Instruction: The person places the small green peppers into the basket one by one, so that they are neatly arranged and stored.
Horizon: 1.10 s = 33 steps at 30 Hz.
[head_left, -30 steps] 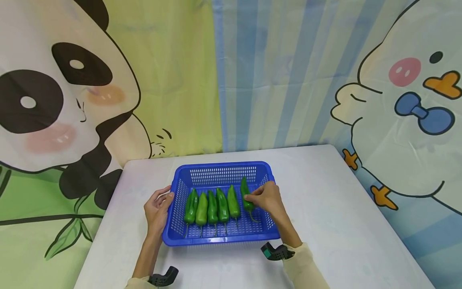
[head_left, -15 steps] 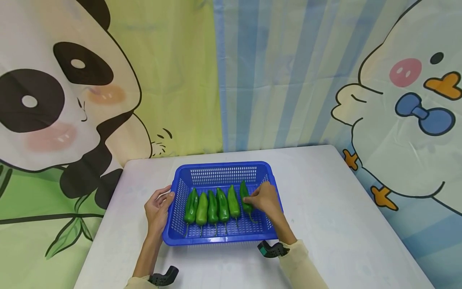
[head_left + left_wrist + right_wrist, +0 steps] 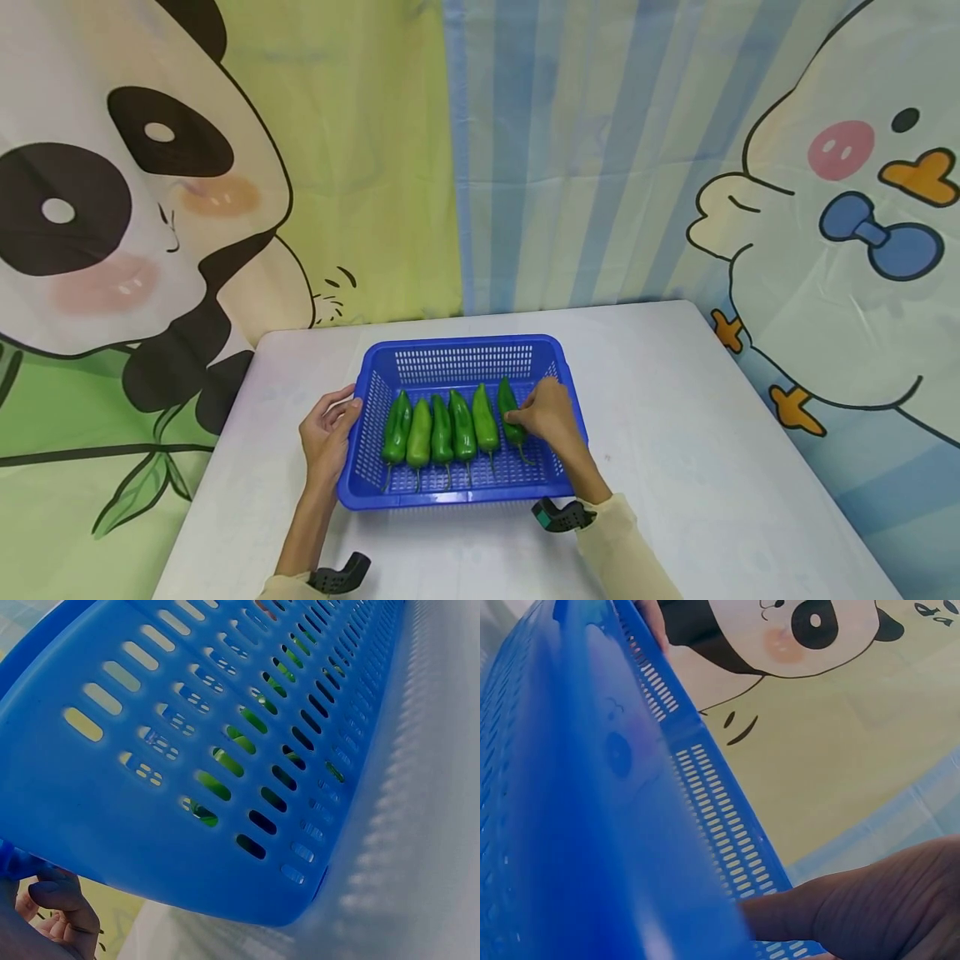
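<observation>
A blue plastic basket (image 3: pixel 461 500) with slotted walls stands on the white table, holding a side-by-side row of several long green chili peppers (image 3: pixel 419 435). My left hand (image 3: pixel 326 433) grips the basket's left rim; in the left wrist view its curled fingers (image 3: pixel 71 904) show at the rim beside the wall. Inside the right end of the basket, my right hand (image 3: pixel 551 412) pinches the rightmost green chili pepper (image 3: pixel 506 402), whose stem points towards me. The right wrist view shows my thumb side over the basket wall (image 3: pixel 727 825), with the pepper hidden there.
White tabletop (image 3: pixel 697 467) extends on both sides of the basket. Behind it hangs a printed curtain (image 3: pixel 360 167) with a panda and a white bird. Each wrist wears a black camera mount (image 3: pixel 562 515).
My right hand has drawn slightly towards me and to the left, lowering the pepper's tip beside the row. My left hand and the basket have stayed in place.
</observation>
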Motion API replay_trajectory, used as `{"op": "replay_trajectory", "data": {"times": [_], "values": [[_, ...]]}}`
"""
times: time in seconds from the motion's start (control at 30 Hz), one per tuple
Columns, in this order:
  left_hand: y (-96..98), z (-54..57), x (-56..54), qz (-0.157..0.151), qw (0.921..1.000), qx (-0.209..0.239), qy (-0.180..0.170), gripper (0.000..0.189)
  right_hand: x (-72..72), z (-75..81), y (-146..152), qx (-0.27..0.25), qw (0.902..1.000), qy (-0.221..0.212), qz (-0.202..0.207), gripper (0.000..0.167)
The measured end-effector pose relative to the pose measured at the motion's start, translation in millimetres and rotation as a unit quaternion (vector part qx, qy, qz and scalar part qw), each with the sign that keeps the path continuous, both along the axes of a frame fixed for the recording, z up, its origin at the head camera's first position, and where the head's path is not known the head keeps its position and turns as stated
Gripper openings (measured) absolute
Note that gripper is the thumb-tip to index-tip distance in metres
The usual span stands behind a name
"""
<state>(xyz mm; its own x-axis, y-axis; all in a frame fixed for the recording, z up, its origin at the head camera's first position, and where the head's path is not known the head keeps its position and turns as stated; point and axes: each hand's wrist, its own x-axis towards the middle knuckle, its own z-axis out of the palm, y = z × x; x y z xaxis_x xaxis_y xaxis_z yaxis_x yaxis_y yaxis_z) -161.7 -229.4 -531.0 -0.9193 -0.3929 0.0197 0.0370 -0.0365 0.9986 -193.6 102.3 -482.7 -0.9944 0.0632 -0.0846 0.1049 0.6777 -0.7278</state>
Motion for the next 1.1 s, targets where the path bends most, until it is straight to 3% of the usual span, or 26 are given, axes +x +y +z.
{"op": "replay_trajectory", "data": {"times": [0.33,0.73,1.1], "values": [[-0.8,-0.6,2.4,-0.006,0.9997,-0.019,-0.014,0.038,2.2,-8.6,-7,-0.004,1.0000,0.000,0.002,0.031],[-0.5,-1.4,1.4,-0.003,1.0000,-0.007,-0.001,0.039,4.6,-10.9,-15,0.024,0.9996,0.008,0.015,0.052],[-1.0,-0.9,1.4,-0.008,0.9998,-0.015,-0.010,0.039,6.3,-12.2,-17,0.021,0.9996,-0.002,0.021,0.052]]}}
